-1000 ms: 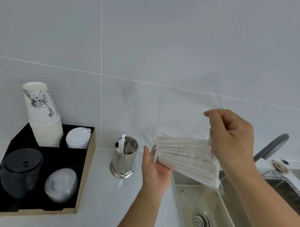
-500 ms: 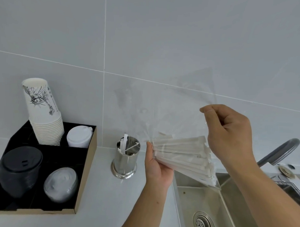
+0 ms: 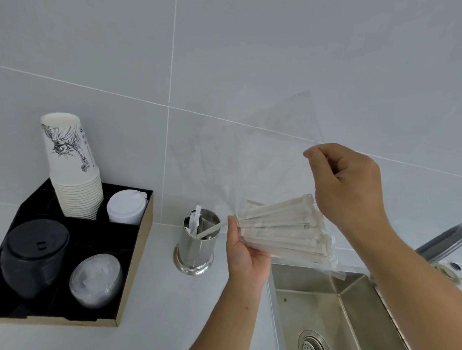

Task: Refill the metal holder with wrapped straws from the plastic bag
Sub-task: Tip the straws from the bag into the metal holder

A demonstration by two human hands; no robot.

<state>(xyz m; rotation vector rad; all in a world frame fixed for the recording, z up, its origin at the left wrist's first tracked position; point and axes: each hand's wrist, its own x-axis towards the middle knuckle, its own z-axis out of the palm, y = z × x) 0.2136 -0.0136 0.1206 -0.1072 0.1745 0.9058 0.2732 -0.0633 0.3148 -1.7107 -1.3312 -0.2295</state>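
The left hand [image 3: 244,250] grips the straws [image 3: 280,230] through the bag [image 3: 251,160], above the sink [image 3: 324,309]; the right hand [image 3: 347,184] pinches the bag's top. The holder [image 3: 196,245] stands left on the bench [image 3: 154,316]. Loosened, straws could drop into the sink.

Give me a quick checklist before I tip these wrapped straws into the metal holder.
1. Left hand gripping the wrapped straws: ok.
2. Right hand pinching the plastic bag: ok.
3. Metal holder upright on the counter: ok.
4. Room in holder, only a few straws inside: ok.
5. Straw ends aimed into holder mouth: not ok, the bundle lies roughly sideways beside it.
6. Straws clear of the bag: cannot tell, the film is transparent.
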